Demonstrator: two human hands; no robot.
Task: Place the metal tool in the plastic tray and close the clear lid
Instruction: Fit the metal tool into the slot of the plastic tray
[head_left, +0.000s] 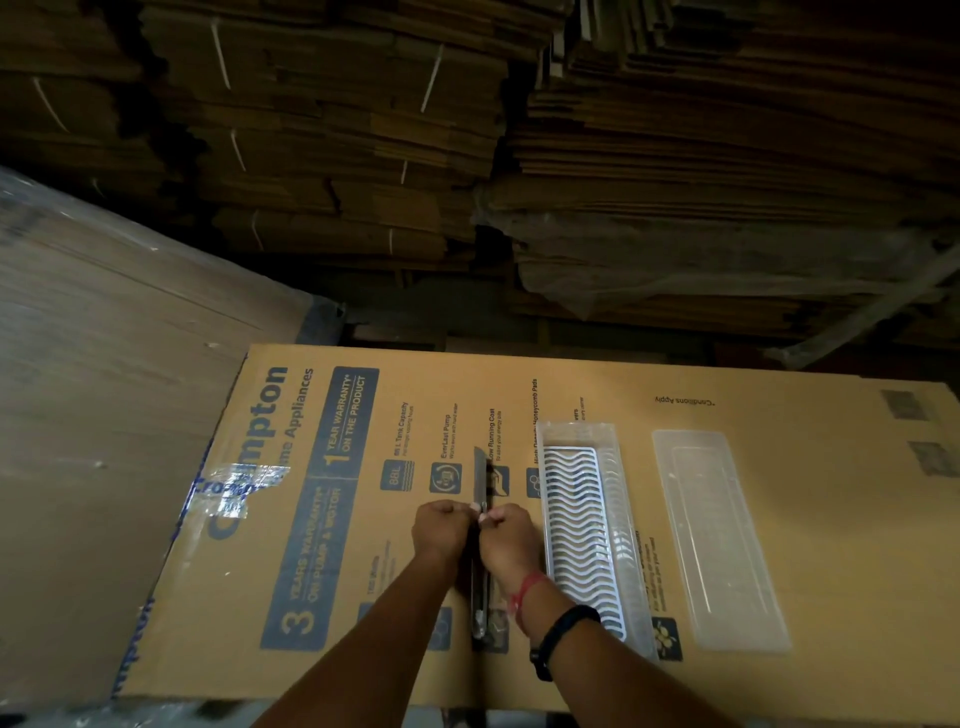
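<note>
We see both our hands closed together over the long, narrow grey metal tool (481, 475), which lies lengthwise on the printed brown cardboard box (810, 519) serving as our counter. The left hand (439, 526) is fisted on the tool's left side and the right hand (506, 532) on its right, each grip curled tight with fingertips pinching the tool near its middle; the tool's ends stick out beyond the hands, towards the far edge and back towards us. Just to the right stands the clear plastic tray with a white wavy grid insert (582, 525), open on top, parallel to the tool. Further right, apart from the tray, the clear rectangular plastic lid (717, 540) lies flat. Bare cardboard stretches beyond the lid to the box's right edge, and to the left of our hands.
</note>
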